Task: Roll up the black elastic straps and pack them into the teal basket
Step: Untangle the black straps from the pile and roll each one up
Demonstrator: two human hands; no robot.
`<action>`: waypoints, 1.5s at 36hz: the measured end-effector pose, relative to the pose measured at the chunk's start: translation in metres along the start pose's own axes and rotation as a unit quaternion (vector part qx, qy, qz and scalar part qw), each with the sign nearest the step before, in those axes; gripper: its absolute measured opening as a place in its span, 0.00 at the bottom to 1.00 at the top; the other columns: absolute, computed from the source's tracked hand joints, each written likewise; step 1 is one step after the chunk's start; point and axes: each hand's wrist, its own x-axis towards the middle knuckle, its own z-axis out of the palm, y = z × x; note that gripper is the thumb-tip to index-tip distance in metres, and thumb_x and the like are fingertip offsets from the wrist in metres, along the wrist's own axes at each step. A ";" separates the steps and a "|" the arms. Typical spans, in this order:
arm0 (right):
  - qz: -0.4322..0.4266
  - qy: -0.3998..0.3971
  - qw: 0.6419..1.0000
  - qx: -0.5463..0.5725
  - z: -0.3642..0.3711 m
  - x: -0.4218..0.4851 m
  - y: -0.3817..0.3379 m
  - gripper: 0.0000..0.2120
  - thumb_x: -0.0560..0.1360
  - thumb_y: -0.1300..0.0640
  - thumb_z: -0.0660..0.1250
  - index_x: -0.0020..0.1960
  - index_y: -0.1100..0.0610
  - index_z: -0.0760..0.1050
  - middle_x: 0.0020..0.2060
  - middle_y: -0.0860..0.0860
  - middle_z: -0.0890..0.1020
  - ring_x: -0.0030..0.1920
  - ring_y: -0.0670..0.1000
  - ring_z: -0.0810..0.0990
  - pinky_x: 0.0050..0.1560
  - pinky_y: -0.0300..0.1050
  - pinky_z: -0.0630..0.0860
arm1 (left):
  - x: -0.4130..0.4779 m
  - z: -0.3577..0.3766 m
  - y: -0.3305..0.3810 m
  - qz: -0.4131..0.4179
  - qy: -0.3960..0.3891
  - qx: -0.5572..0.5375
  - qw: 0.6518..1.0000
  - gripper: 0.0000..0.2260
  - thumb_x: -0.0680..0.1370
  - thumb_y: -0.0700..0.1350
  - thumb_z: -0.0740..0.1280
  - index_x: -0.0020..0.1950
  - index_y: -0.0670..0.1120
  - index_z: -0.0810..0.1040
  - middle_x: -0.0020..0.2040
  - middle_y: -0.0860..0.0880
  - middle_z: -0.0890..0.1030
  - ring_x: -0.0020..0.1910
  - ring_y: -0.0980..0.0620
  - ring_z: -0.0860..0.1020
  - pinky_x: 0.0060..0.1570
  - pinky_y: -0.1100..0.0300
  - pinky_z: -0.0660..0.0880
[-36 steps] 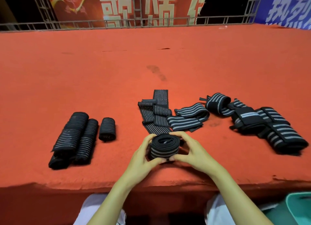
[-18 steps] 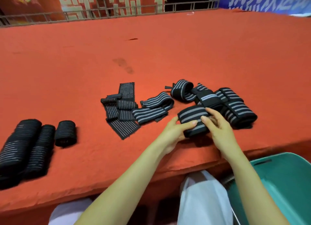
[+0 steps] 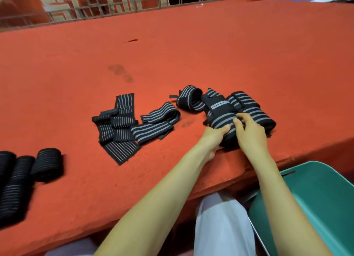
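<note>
My left hand [image 3: 214, 138] and my right hand [image 3: 251, 133] both grip a rolled black strap with grey stripes [image 3: 223, 122], pressed against a pile of rolled striped straps [image 3: 247, 106] near the table's front right edge. Left of it lie loose, unrolled striped straps [image 3: 155, 125] and flat thin-striped straps [image 3: 118, 129]. Several rolled thin-striped straps [image 3: 47, 161] sit at the far left. The teal basket [image 3: 325, 194] stands below the table edge at lower right, partly behind my right forearm.
The red felt-covered table [image 3: 172, 64] stretches far back to a metal railing [image 3: 122, 2] with red and blue banners behind. My knees in light trousers [image 3: 220, 223] are under the front edge.
Both hands carried the rolled strap from the table's front middle to the right and set it against the pile of rolled straps. The view swung right and down, showing more of the basket.
</note>
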 end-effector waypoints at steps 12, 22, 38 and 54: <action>-0.097 0.114 0.983 -0.102 0.008 -0.011 0.009 0.09 0.78 0.59 0.65 0.54 0.62 0.80 0.49 0.58 0.81 0.53 0.61 0.73 0.46 0.52 0.71 | 0.002 -0.005 0.001 0.008 0.087 0.189 0.978 0.32 0.71 0.49 0.73 0.69 0.43 0.62 0.64 0.42 0.73 0.59 0.43 0.77 0.53 0.52 0.78; -0.152 0.094 0.981 -0.072 0.016 -0.018 0.016 0.11 0.77 0.62 0.66 0.58 0.64 0.79 0.55 0.58 0.81 0.59 0.60 0.75 0.61 0.49 0.70 | -0.012 -0.008 -0.006 0.034 0.069 0.051 0.996 0.18 0.77 0.35 0.66 0.65 0.41 0.65 0.49 0.47 0.72 0.43 0.55 0.75 0.44 0.61 0.79; -0.280 0.031 0.955 -0.089 0.047 -0.033 -0.036 0.13 0.73 0.58 0.64 0.53 0.62 0.80 0.50 0.56 0.81 0.58 0.60 0.77 0.63 0.53 0.68 | -0.041 -0.076 0.011 0.134 0.134 0.129 0.973 0.13 0.77 0.33 0.63 0.58 0.46 0.73 0.54 0.47 0.76 0.47 0.51 0.76 0.56 0.52 0.75; -0.298 -0.242 0.910 -0.159 0.167 -0.044 -0.131 0.26 0.76 0.54 0.62 0.73 0.51 0.62 0.73 0.54 0.61 0.76 0.56 0.51 0.74 0.57 0.50 | -0.090 -0.256 -0.005 0.162 0.301 0.538 0.770 0.23 0.77 0.53 0.66 0.70 0.46 0.71 0.71 0.47 0.67 0.72 0.49 0.61 0.71 0.59 0.54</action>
